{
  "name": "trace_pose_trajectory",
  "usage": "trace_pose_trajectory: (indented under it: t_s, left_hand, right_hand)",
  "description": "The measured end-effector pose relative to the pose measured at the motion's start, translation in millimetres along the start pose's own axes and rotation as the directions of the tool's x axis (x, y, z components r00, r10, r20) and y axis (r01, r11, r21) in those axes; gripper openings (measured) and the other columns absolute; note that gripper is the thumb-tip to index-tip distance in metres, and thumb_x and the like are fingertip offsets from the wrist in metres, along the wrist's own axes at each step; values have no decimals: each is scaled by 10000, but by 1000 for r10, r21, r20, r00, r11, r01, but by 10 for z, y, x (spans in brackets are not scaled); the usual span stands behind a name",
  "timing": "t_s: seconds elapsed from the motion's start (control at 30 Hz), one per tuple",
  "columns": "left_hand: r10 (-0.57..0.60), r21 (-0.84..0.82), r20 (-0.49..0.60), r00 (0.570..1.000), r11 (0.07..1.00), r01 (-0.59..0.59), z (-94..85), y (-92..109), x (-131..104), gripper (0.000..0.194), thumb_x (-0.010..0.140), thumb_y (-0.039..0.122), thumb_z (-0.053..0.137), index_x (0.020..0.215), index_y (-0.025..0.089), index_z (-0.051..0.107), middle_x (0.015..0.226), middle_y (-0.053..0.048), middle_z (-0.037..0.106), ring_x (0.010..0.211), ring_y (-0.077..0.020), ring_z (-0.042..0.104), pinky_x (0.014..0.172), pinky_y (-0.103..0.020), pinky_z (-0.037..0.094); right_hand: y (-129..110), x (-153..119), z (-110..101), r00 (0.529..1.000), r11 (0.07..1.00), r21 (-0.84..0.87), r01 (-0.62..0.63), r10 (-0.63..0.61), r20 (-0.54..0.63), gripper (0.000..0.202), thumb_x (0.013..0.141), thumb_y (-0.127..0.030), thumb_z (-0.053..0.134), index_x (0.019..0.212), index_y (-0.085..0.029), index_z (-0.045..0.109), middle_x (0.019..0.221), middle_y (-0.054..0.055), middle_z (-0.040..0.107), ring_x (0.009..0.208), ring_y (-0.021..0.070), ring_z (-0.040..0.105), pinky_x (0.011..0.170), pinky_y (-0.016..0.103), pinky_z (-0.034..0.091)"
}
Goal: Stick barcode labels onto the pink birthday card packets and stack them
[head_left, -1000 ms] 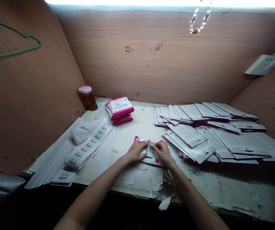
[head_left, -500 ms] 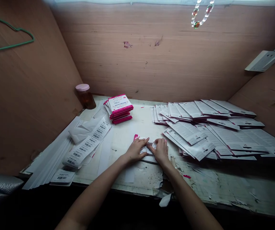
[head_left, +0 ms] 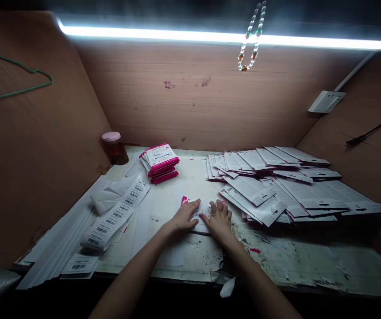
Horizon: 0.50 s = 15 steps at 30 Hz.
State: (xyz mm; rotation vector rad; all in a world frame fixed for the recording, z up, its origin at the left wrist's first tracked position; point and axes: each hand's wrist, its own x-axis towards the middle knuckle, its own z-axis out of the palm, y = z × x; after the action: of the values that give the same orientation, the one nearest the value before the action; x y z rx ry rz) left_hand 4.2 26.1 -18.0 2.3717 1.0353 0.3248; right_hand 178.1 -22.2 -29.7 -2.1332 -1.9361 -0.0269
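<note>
A flat white packet with pink edges and small printed spots lies on the worktable in front of me. My left hand rests on its left side, fingers stretched out flat. Over the right side, my right hand is spread with its fingers apart and slightly bent. Both thumbs point in toward the middle of the packet. Much of its printed face is hidden beneath my hands. Behind it to the left is a stack of pink and white packets.
Left lies a strip of barcode labels beside stacked white paper strips. A brown jar with a pink lid stands at the back corner. Rows of packets, backs up, cover the right. The table's front edge is torn.
My right hand has gone from bent, closed-in fingers to a flatter spread on the packet. My left hand stays on its left side. The camera has tilted up, showing the lamp tube.
</note>
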Motion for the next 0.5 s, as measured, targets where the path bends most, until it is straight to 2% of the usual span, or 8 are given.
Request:
trace_pose_trajectory:
  t_s: [0.1, 0.2, 0.3, 0.4, 0.5]
  left_hand:
    - [-76, 23, 27, 997, 997, 75, -120, 52, 93, 717, 771, 213, 599, 1443, 144, 360, 1523, -137, 348, 1384, -263, 325, 1148, -422, 237]
    - [-153, 42, -38, 987, 987, 155, -235, 120, 290, 575, 779, 346, 635, 1311, 156, 530, 1399, -172, 476, 1320, -357, 359, 1097, -532, 247]
    - [-214, 8, -47, 976, 977, 215, -350, 171, 518, 517, 581, 398, 816, 1026, 171, 683, 1178, -158, 605, 1232, -418, 410, 1047, -589, 265]
    - [-243, -127, -11, 970, 963, 239, -523, 186, 633, 418, 452, 343, 884, 784, 183, 687, 929, -84, 673, 1033, -354, 566, 933, -485, 425]
    - [-254, -333, -53, 966, 916, 223, -853, 122, 589, 334, 513, 331, 860, 739, 185, 662, 777, -25, 674, 781, -243, 640, 715, -338, 515]
  right_hand:
    - [82, -378, 34, 997, 999, 13, 50, -49, -56, 581, 843, -544, 573, 1304, -200, 487, 1442, 169, 376, 1302, 376, 328, 1025, 540, 264]
    - [156, -658, 188, 977, 995, 25, 98, -92, -191, 519, 863, -553, 529, 1264, -222, 520, 1434, 157, 388, 1310, 377, 329, 1030, 563, 263]
    - [177, -730, 340, 939, 990, 62, 126, -99, -329, 476, 925, -571, 396, 1228, -227, 526, 1395, 156, 425, 1284, 370, 371, 997, 561, 315]
    - [184, -695, 330, 875, 978, 122, 171, -93, -475, 505, 940, -592, 334, 1242, -215, 480, 1366, 167, 446, 1256, 367, 407, 961, 542, 370]
    - [349, -708, 184, 777, 949, 177, 260, -97, -622, 514, 908, -561, 459, 1279, -207, 424, 1331, 185, 475, 1183, 364, 489, 898, 502, 432]
